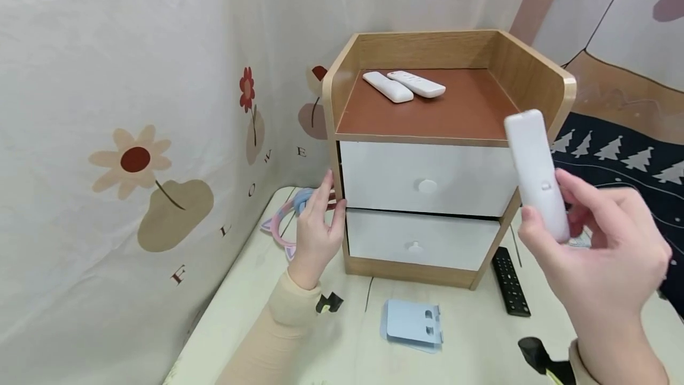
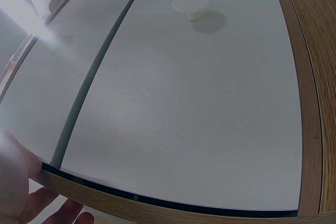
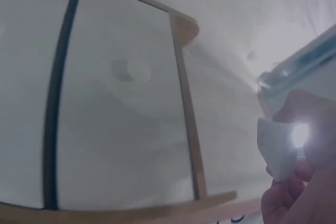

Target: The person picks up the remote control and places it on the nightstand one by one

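My right hand point(image 1: 609, 242) holds a white remote control point(image 1: 537, 171) upright by its lower end, between thumb and fingers, in front of the cabinet's right side. Its plain face with a small notch is toward the head camera. My left hand point(image 1: 319, 230) rests against the left edge of a small wooden cabinet point(image 1: 417, 275), its thumb at the front edge and its fingers along the side. Two more white remotes, one point(image 1: 388, 87) beside the other point(image 1: 417, 84), lie on the cabinet's brown top. The upper drawer point(image 1: 385, 174) and lower drawer point(image 1: 379, 236) have round white knobs.
A black remote point(image 1: 511, 281) lies on the table point(image 1: 347, 349) by the cabinet's right side. In front is a light-blue flat plastic piece point(image 1: 412, 321). A pink and blue cat-ear headband point(image 1: 276, 224) sits left of the cabinet. Printed cloth point(image 1: 133, 28) hangs behind.
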Demonstrator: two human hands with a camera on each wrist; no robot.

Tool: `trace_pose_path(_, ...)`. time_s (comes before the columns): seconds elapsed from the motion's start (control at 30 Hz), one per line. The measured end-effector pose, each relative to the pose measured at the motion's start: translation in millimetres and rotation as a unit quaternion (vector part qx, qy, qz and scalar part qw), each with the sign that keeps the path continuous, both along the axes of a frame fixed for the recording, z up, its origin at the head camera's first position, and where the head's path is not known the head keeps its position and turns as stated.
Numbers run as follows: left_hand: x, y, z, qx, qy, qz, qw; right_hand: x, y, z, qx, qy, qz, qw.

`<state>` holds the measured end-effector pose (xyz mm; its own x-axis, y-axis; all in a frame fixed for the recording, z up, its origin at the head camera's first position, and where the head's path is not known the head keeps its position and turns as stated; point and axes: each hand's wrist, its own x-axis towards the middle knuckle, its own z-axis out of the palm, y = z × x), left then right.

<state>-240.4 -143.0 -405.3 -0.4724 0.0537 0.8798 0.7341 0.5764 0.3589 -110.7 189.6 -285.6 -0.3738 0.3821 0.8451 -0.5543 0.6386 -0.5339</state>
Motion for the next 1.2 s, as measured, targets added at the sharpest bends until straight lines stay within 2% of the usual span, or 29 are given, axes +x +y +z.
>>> trace_pose_path(0.2, 4.6, -1.6, 3.4, -0.006, -0.005, 0.007, 0.9999, -27.7, -13, 37.0, 0.088, -0.032, -0.027, 0.9952)
trace_pose_path(0.3, 5.0, -2.5, 3.7, -0.005, -0.011, 0.006, 0.9999, -44.1, -17, 49.2, 0.109, -0.055, -0.025, 0.9923)
trace_pose_path(0.47, 4.9, -2.2, 4.3, -0.002, -0.013, 0.006, 0.9999, -66.7, -23, 60.5, 0.125, -0.086, -0.013, 0.9882)
trace_pose_path(0.7, 7.9, 0.7, 6.0, -0.003, -0.020, 0.004, 0.9998, -82.7, -25, 72.6, 0.147, -0.167, -0.020, 0.9746)
trace_pose_path(0.87, 6.7, 1.9, 5.7, -0.003, -0.011, 0.002, 0.9999, -97.6, -25, 90.5, 0.173, -0.235, -0.020, 0.9561)
trace_pose_path(1.0, 5.6, 2.1, 4.1, -0.003, -0.007, 0.005, 1.0000, -114.6, -26, 108.6, 0.203, -0.298, -0.013, 0.9326)
trace_pose_path(1.2, 3.8, 2.6, 1.9, 0.000, -0.012, 0.010, 0.9999, -141.6, -26, 127.2, 0.232, -0.359, -0.007, 0.9039)
